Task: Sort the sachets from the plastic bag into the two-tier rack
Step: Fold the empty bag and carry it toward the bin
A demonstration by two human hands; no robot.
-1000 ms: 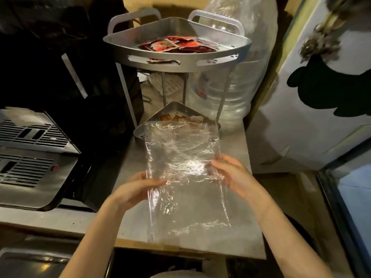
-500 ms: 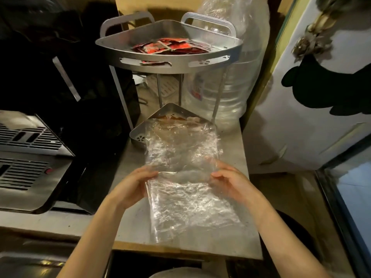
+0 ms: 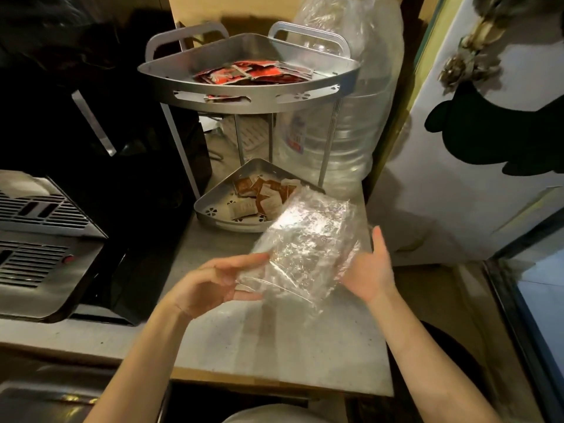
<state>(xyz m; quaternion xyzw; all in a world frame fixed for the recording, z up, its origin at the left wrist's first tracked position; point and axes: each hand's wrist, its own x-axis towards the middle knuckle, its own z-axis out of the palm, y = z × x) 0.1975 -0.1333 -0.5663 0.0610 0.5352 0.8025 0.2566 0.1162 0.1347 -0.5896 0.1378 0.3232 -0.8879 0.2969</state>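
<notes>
On a pale countertop (image 3: 274, 340), you hold a crumpled clear plastic bag (image 3: 305, 248) just in front of the two-tier rack (image 3: 250, 87). Your left hand (image 3: 210, 285) pinches its near edge; your right hand (image 3: 369, 270) lies open-fingered against its side. Red sachets (image 3: 250, 71) fill the top tier, brown sachets (image 3: 259, 196) the lower. A large water bottle (image 3: 351, 123) stands behind.
</notes>
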